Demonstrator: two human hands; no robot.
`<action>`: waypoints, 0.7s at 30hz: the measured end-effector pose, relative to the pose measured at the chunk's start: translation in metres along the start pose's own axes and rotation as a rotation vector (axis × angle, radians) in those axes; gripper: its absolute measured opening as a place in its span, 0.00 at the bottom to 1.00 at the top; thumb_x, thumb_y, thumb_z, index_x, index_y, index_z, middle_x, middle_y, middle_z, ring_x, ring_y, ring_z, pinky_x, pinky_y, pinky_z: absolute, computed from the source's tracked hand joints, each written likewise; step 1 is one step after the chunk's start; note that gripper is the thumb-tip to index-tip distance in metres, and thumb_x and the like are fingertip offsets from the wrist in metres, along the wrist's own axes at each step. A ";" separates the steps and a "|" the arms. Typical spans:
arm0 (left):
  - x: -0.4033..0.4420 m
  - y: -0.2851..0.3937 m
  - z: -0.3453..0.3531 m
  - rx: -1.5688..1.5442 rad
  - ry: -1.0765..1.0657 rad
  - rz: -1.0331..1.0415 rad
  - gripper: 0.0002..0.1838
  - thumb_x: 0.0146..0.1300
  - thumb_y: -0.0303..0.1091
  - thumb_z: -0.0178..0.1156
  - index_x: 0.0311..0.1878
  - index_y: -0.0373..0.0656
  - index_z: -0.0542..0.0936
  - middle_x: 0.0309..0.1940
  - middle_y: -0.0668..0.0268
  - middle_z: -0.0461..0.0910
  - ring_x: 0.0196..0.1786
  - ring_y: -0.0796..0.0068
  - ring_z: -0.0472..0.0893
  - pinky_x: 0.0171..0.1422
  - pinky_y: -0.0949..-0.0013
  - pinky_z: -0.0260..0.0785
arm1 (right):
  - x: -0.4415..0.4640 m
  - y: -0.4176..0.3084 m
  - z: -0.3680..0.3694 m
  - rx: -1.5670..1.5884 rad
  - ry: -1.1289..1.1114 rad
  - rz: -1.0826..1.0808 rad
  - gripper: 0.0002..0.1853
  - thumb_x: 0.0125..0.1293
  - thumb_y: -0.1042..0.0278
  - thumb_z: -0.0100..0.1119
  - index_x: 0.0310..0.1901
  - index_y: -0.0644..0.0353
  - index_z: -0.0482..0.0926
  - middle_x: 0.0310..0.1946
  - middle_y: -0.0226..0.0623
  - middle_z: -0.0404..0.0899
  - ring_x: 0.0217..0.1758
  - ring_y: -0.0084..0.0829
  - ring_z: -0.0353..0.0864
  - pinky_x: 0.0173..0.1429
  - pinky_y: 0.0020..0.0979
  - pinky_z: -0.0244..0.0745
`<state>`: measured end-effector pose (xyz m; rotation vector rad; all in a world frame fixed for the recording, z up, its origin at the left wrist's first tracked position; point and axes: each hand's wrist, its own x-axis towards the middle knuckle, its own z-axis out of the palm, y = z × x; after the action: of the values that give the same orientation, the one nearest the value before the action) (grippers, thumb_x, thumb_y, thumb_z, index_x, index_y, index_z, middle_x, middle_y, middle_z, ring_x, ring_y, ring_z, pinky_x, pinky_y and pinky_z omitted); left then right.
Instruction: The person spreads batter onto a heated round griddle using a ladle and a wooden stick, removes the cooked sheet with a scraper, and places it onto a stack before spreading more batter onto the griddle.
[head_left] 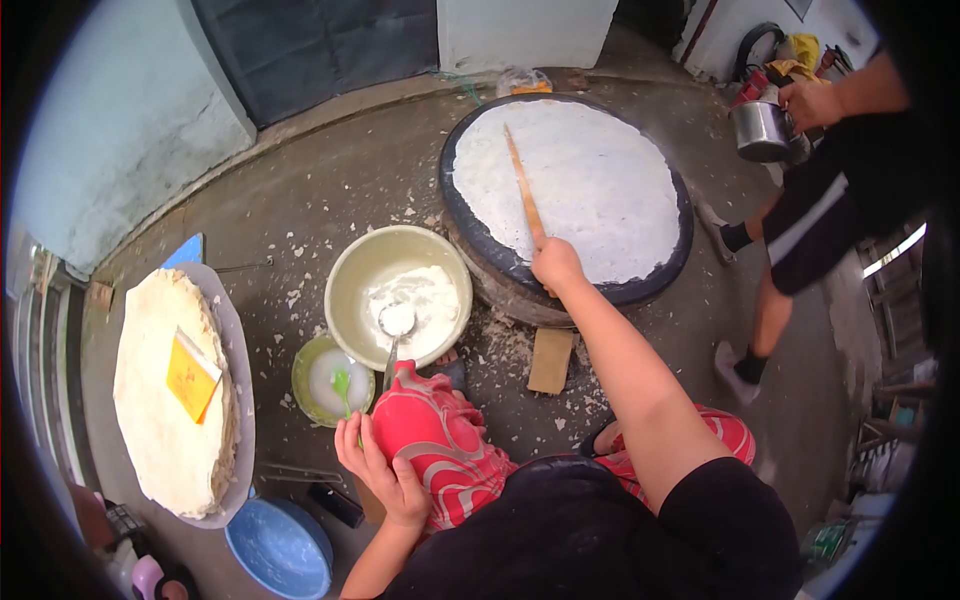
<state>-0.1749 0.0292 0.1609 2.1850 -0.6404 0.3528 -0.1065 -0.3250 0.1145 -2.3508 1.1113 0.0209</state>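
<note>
My right hand (556, 265) is closed around the handle end of a long, flat wooden spreader (522, 185). Its blade lies across a thin white sheet of batter (610, 200) on a large round black griddle (682, 255). My left hand (385, 470) is beside my left knee, fingers stretched and thumb apart. Its fingertips are by the handle of a green utensil (342, 385), which stands in a small green bowl (303, 385) of whitish liquid. A metal ladle (398, 320) holding white batter rests in a larger cream basin (345, 270).
At left, a thick stack of pale flatbreads (165, 380) carries a yellow packet (192, 380). A blue basin (280, 545) sits below it. On the right, another person's hand (812, 104) holds a metal pot (762, 130). A brick (550, 360) lies before the griddle; white flakes litter the floor.
</note>
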 end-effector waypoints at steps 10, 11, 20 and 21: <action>-0.001 0.003 0.000 -0.009 -0.018 -0.006 0.29 0.63 0.44 0.39 0.60 0.29 0.60 0.60 0.46 0.58 0.64 0.43 0.52 0.66 0.48 0.41 | -0.045 0.070 -0.030 1.169 -0.179 0.339 0.22 0.67 0.69 0.38 0.63 0.46 0.61 0.23 0.26 0.64 0.13 0.17 0.53 0.14 0.22 0.55; -0.001 0.003 0.000 -0.005 -0.017 -0.013 0.29 0.63 0.44 0.39 0.60 0.29 0.60 0.60 0.46 0.58 0.64 0.43 0.52 0.66 0.48 0.41 | -0.050 0.072 -0.027 1.088 -0.024 0.337 0.22 0.68 0.69 0.37 0.63 0.47 0.61 0.23 0.26 0.65 0.13 0.17 0.55 0.15 0.21 0.56; 0.005 -0.036 0.009 -0.366 0.113 -0.325 0.24 0.67 0.39 0.36 0.60 0.31 0.63 0.62 0.53 0.59 0.65 0.59 0.57 0.66 0.59 0.47 | -0.107 0.046 0.016 0.679 -0.423 -0.151 0.21 0.62 0.71 0.52 0.58 0.58 0.68 0.24 0.27 0.74 0.25 0.15 0.70 0.32 0.18 0.66; 0.007 -0.060 0.015 -0.330 0.127 -0.434 0.23 0.65 0.38 0.40 0.59 0.33 0.65 0.61 0.53 0.60 0.64 0.57 0.58 0.66 0.59 0.48 | -0.109 0.034 0.014 0.663 -0.476 -0.168 0.21 0.62 0.71 0.52 0.58 0.58 0.68 0.24 0.27 0.74 0.25 0.15 0.70 0.32 0.18 0.66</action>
<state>-0.1355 0.0474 0.1166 1.9002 -0.1301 0.1411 -0.2005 -0.2583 0.1126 -1.7063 0.5654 0.1241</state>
